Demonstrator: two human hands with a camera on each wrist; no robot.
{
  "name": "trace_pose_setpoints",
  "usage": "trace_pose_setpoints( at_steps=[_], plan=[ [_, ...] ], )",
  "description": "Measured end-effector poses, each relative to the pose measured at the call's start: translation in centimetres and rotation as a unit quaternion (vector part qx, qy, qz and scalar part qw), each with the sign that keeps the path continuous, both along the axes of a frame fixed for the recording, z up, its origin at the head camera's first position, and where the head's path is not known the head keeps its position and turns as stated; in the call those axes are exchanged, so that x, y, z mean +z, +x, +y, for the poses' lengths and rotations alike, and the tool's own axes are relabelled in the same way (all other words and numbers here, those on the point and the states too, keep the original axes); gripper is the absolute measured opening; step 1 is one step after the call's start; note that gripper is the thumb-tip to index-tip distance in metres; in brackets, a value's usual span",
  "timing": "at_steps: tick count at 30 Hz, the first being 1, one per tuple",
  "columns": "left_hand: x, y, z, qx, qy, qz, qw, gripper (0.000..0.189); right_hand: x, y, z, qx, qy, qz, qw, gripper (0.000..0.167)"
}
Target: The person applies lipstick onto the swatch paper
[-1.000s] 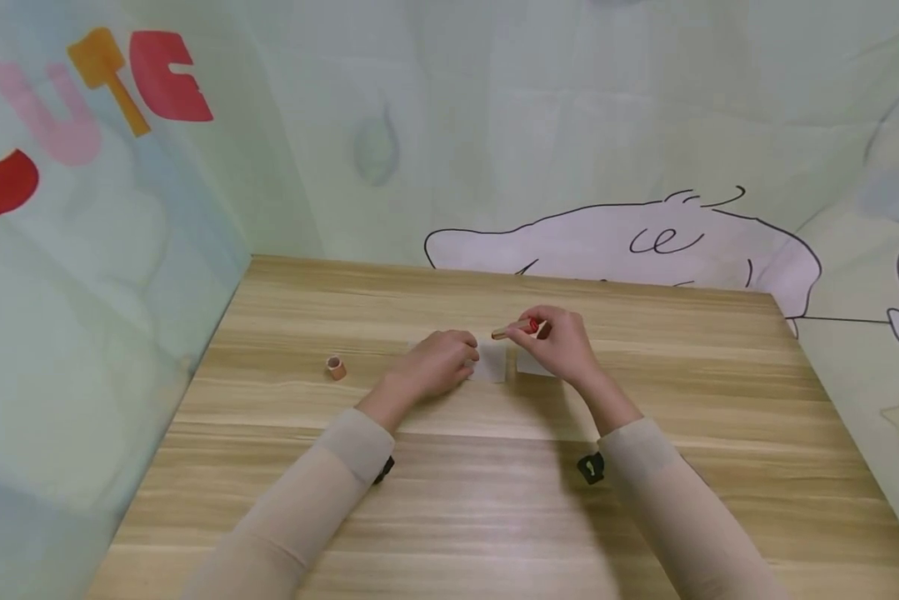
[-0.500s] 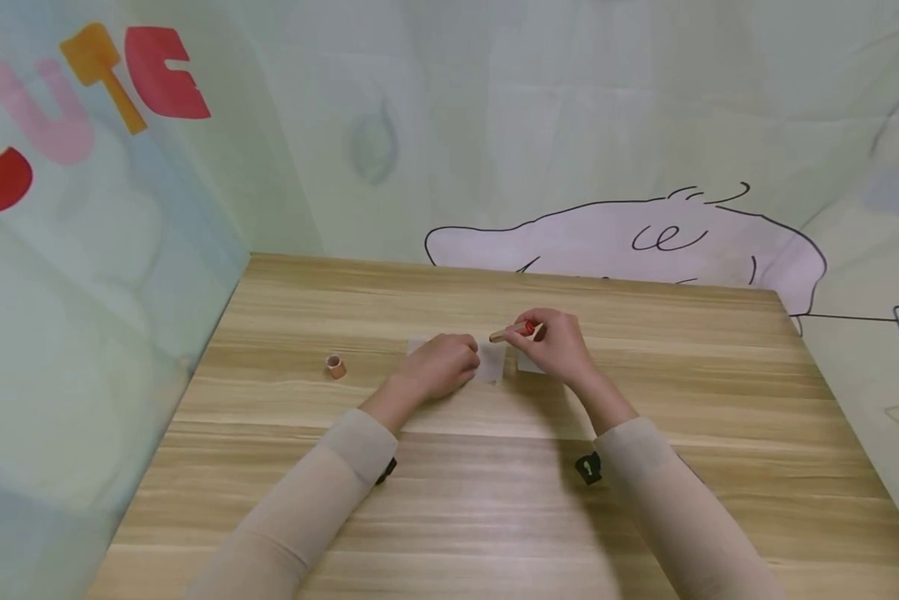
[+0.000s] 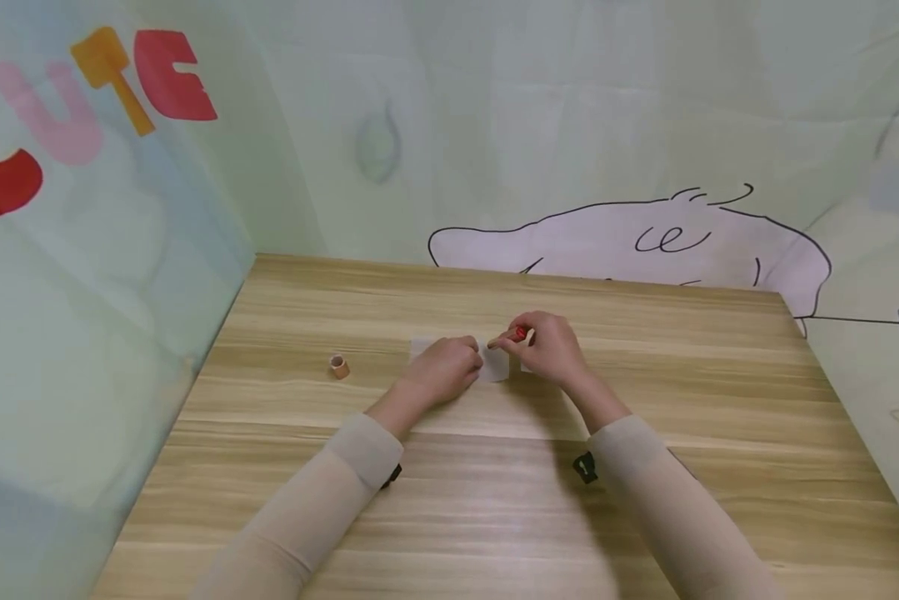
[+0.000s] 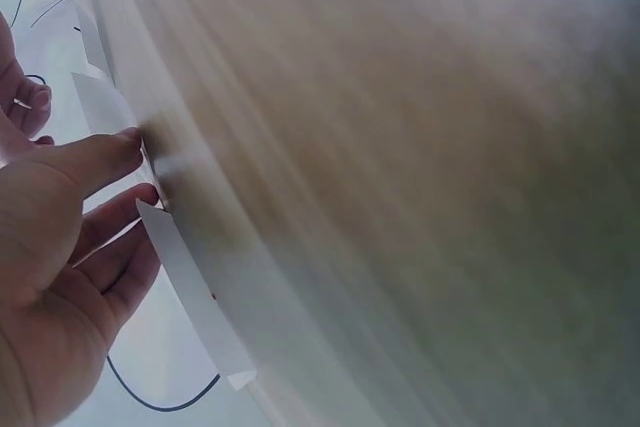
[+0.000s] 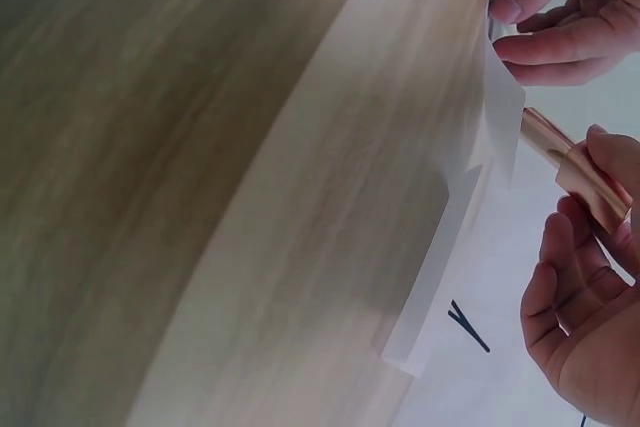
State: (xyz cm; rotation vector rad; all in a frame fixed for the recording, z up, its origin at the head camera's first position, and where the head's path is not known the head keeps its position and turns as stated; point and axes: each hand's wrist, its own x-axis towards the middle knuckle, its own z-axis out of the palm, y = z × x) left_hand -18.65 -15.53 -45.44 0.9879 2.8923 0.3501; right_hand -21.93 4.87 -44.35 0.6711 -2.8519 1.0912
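A copper-coloured lipstick (image 3: pixel 511 337) is pinched between the thumb and fingers of my right hand (image 3: pixel 552 348). Its red end faces up and right, while the narrower tube (image 5: pixel 546 135) points down at a white paper piece (image 3: pixel 498 365). My left hand (image 3: pixel 445 367) rests at that paper's left side, fingertips right at its edge and covering part of it. Another white paper (image 4: pixel 200 297) lies left of the left hand, with a small dark red spot on it. A third paper (image 5: pixel 432 292) sits under the right hand, mostly hidden in the head view.
On the wooden table (image 3: pixel 479 517), a small copper lipstick cap (image 3: pixel 340 367) stands left of the left hand, its opening showing. Printed cloth walls (image 3: pixel 329 150) rise behind and beside the table. A dark piece (image 3: pixel 586 467) shows by the right cuff.
The lipstick and right hand have shifted slightly left and down, bringing the lipstick's lower end closer over the middle paper. The left hand stays in place on the paper; the view shifts a little.
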Motion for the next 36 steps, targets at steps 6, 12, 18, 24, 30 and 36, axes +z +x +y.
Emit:
trace_pose_setpoints(
  at_steps=[6, 12, 18, 24, 30, 36],
  plan=[
    [-0.09, 0.08, -0.06, 0.002, 0.004, 0.002, 1.0000, 0.012, -0.03, -0.17, -0.55, 0.005, 0.036, 0.011, 0.9993, 0.021],
    [-0.26, 0.06, -0.18, 0.000, 0.007, 0.012, 0.9999, 0.011, 0.01, -0.24, -0.73, 0.005, 0.053, 0.024, 0.9983, 0.021],
    [-0.16, 0.05, -0.16, 0.002, 0.003, 0.006, 1.0000, 0.012, -0.24, -0.35, -0.73, 0.009, 0.064, 0.017, 0.9978, 0.019],
    [-0.18, 0.04, -0.18, 0.008, -0.002, 0.003, 1.0000, 0.012, -0.34, -0.40, -0.62, 0.026, 0.061, 0.023, 0.9975, 0.021],
    [0.06, 0.09, -0.19, 0.011, 0.005, -0.006, 0.9999, 0.012, 0.04, -0.15, -0.46, 0.067, 0.056, 0.024, 0.9959, 0.020],
    [0.01, 0.06, -0.21, 0.010, 0.011, -0.005, 0.9999, 0.012, 0.32, 0.09, -0.47, 0.086, 0.055, 0.011, 0.9947, 0.019]
  ],
)
